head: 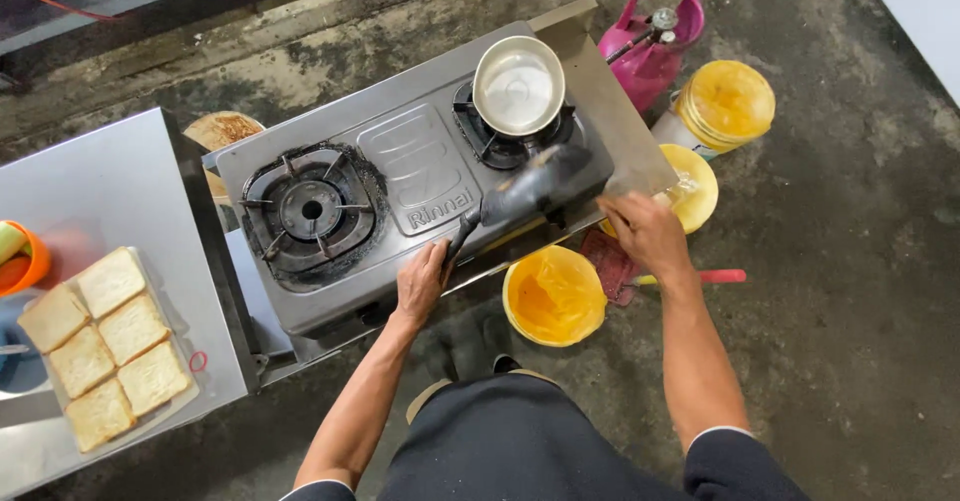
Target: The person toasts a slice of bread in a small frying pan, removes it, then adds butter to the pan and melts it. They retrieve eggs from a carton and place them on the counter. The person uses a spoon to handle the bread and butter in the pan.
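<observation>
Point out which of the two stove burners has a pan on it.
The right burner, nearest the pink gas cylinder, carries the small metal pan. The left burner is bare, its grate uncovered.

Bright, even daylight — soft and diffuse, with only faint shadows under the stove [400, 201]. Mild glare whitens the small pan [518, 86] beyond the right hand [645, 231] and the steel surface [110, 176] left of the left hand [422, 279]. Focus is sharp; the pan's handle blurs slightly — edges bend wide.
</observation>
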